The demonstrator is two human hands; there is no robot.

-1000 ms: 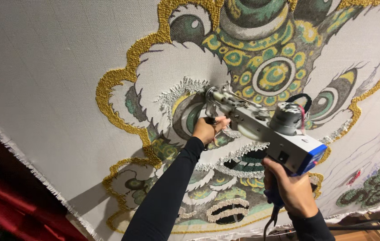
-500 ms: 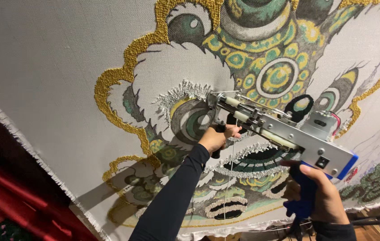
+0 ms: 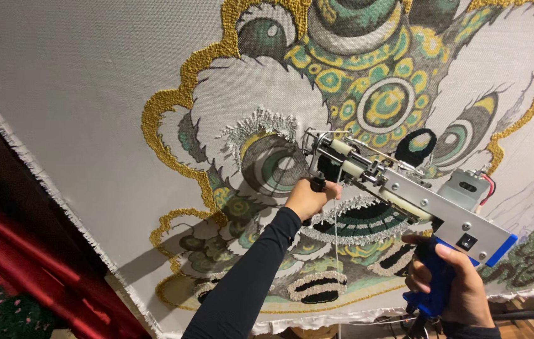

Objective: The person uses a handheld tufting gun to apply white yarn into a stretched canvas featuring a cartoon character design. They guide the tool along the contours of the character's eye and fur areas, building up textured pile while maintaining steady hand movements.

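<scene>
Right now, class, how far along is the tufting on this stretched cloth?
Done: the gold looped outline and green-and-yellow circles are tufted. In hand: the left hand and right hand press the silver-and-blue tufting gun near the grey swirl. Left: bare white patches and the plain grey backing cloth.

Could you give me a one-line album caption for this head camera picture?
Two hands press a tufting gun against stretched cloth bearing a green-and-gold beast design.
</scene>
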